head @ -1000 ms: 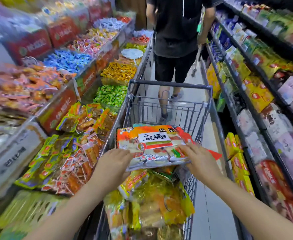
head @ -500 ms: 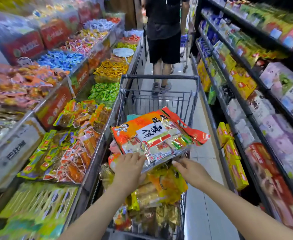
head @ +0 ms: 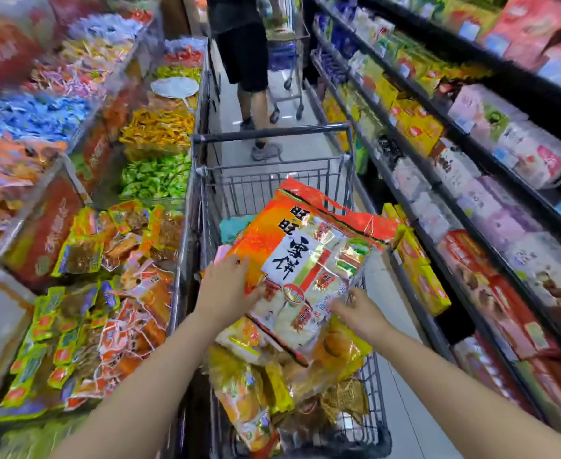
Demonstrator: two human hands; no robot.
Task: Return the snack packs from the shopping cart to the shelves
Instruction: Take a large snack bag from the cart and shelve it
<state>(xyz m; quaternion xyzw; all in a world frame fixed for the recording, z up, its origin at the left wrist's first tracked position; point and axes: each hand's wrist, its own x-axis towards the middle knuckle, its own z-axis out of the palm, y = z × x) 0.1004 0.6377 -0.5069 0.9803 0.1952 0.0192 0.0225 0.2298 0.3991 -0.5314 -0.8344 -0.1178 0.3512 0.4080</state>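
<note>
Snack pack (head: 305, 260), 1 large orange bag, left hand (head: 226, 286) and right hand (head: 358, 309) each with grip holding it, above 1 shopping cart (head: 272, 134)

A person in black shorts and grey trainers (head: 243, 61) stands in the aisle ahead, beside a second metal trolley with a blue basket (head: 284, 61). A round white paper fan (head: 174, 87) lies on the loose orange sweets in the left-hand bins. The pale tiled floor (head: 401, 419) runs between.
</note>
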